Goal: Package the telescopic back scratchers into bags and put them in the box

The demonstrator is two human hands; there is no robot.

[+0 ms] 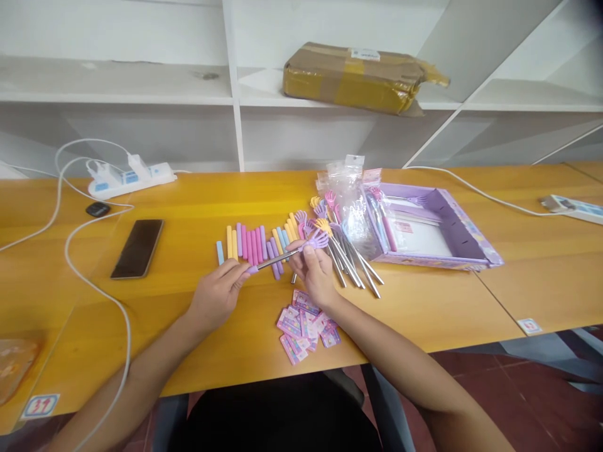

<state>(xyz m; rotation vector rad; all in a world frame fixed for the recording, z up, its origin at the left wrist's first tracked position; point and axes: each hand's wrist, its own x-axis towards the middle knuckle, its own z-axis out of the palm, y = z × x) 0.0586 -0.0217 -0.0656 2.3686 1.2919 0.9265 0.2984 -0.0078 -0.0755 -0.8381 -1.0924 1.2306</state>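
A back scratcher (274, 261) with a purple hand-shaped head and a metal rod lies level between my two hands. Its purple grip end is pinched in my left hand (217, 294), which covers most of that grip. Near the purple head, my right hand (315, 271) is closed around the other end. Just behind them is a row of grip sleeves (252, 245) in blue, yellow, purple and pink. Right of my right hand, several back scratchers (346, 257) with bare metal rods are heaped, heads pointing away. Small printed cards (301, 326) are scattered below my right hand.
A purple tray box (464, 229) holds bagged back scratchers, with clear plastic bags (346, 188) beside it. At left are a phone (137, 248), a power strip (157, 176) and a white cable crossing my left forearm. A taped parcel (353, 78) sits on the shelf.
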